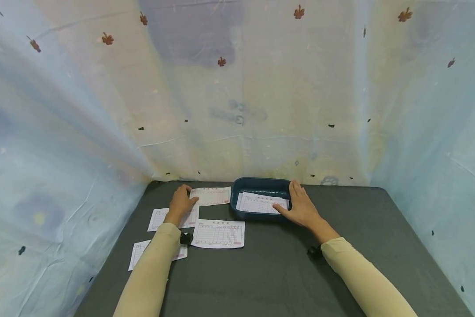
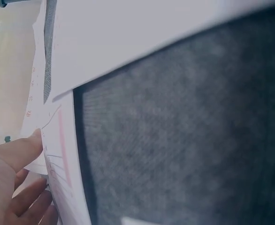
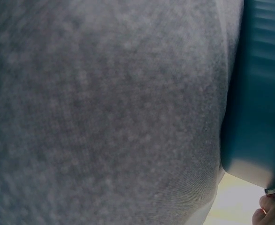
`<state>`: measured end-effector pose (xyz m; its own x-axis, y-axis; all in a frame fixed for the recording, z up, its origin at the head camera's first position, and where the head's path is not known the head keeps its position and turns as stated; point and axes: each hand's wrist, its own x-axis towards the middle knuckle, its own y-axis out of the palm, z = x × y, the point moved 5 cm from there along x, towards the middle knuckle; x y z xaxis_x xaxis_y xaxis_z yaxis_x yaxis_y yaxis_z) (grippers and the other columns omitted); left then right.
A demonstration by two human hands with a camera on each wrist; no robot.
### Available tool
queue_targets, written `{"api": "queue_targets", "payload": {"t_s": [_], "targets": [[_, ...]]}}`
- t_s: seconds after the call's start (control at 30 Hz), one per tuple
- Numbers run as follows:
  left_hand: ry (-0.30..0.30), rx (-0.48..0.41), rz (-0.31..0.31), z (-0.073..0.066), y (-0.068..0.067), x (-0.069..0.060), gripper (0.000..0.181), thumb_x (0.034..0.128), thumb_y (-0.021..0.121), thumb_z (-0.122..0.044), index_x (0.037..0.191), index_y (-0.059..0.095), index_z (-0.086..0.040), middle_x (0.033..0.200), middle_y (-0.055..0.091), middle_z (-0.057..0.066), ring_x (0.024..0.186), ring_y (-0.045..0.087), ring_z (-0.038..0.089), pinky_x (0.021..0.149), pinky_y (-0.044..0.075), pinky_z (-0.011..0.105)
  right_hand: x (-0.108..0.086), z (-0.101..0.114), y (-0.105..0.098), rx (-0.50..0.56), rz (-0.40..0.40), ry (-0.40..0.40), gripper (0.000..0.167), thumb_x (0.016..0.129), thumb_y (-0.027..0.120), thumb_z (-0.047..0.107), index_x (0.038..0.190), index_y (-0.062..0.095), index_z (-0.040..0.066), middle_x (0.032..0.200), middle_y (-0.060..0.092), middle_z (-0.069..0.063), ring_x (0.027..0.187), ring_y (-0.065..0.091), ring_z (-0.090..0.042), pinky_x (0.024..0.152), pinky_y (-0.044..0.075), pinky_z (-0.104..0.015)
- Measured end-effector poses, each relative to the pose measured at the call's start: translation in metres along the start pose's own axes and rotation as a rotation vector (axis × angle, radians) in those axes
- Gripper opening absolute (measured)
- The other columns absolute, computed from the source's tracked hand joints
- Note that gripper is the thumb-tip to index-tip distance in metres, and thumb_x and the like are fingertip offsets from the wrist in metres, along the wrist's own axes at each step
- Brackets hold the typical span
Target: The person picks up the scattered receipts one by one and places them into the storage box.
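Observation:
My left hand (image 1: 178,204) pinches the left end of a printed paper form (image 1: 212,196), thumb on top; in the left wrist view the thumb (image 2: 27,149) presses on the sheet with the other fingers curled below it. The form's right end meets the left side of a dark blue plastic bin (image 1: 261,181). Several similar forms (image 1: 259,203) lie stacked inside that bin. At its right end my right hand (image 1: 302,210) holds the rim, fingers over the side and thumb above the papers. In the right wrist view only fingertips (image 3: 267,205) show by the bin wall (image 3: 264,108).
More forms lie on the dark grey tabletop (image 1: 269,273): one sheet (image 1: 218,234) in front of the bin, one sheet (image 1: 156,218) under the left wrist, one sheet (image 1: 138,254) under the left forearm. A patterned curtain (image 1: 261,110) hangs behind and at both sides.

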<state>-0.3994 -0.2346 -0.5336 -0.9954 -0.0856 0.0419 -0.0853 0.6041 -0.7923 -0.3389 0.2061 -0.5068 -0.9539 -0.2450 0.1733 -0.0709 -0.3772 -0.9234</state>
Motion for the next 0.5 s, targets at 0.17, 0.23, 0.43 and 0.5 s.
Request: {"api": "queue_targets", "payload": {"t_s": [0.17, 0.23, 0.43, 0.5], "targets": [[0.012, 0.017, -0.047, -0.003, -0.003, -0.001, 0.044, 0.1012, 0.076, -0.019, 0.134, 0.054, 0.000, 0.137, 0.060, 0.025, 0.125, 0.058, 0.043, 0.105, 0.047, 0.063, 0.000, 0.000, 0.001, 0.001, 0.002, -0.001, 0.115, 0.099, 0.062, 0.068, 0.167, 0.012, -0.011, 0.176, 0.008, -0.030, 0.164, 0.012, -0.045, 0.132, 0.013, -0.059], [0.021, 0.029, -0.075, -0.003, -0.004, 0.000, 0.039, 0.1012, 0.076, -0.018, 0.131, 0.057, -0.001, 0.129, 0.065, 0.022, 0.115, 0.061, 0.041, 0.100, 0.048, 0.060, 0.001, -0.001, 0.001, 0.000, 0.006, 0.000, 0.116, 0.099, 0.062, 0.069, 0.167, 0.011, -0.010, 0.176, 0.008, -0.030, 0.164, 0.012, -0.044, 0.133, 0.013, -0.059], [0.025, 0.020, -0.148, -0.005, -0.009, 0.001, 0.022, 0.1035, 0.071, -0.014, 0.122, 0.064, -0.004, 0.112, 0.072, 0.015, 0.100, 0.064, 0.034, 0.097, 0.046, 0.054, 0.001, -0.001, 0.001, 0.006, 0.007, 0.000, 0.116, 0.099, 0.061, 0.069, 0.167, 0.011, -0.011, 0.176, 0.008, -0.030, 0.164, 0.012, -0.045, 0.133, 0.013, -0.059], [0.020, 0.001, -0.159, -0.007, -0.011, 0.001, 0.024, 0.1046, 0.069, -0.015, 0.125, 0.066, -0.003, 0.115, 0.072, 0.017, 0.103, 0.066, 0.035, 0.100, 0.045, 0.055, 0.000, -0.001, 0.000, 0.009, 0.002, -0.003, 0.116, 0.099, 0.062, 0.069, 0.167, 0.012, -0.011, 0.176, 0.009, -0.031, 0.164, 0.013, -0.046, 0.132, 0.013, -0.059]]}}
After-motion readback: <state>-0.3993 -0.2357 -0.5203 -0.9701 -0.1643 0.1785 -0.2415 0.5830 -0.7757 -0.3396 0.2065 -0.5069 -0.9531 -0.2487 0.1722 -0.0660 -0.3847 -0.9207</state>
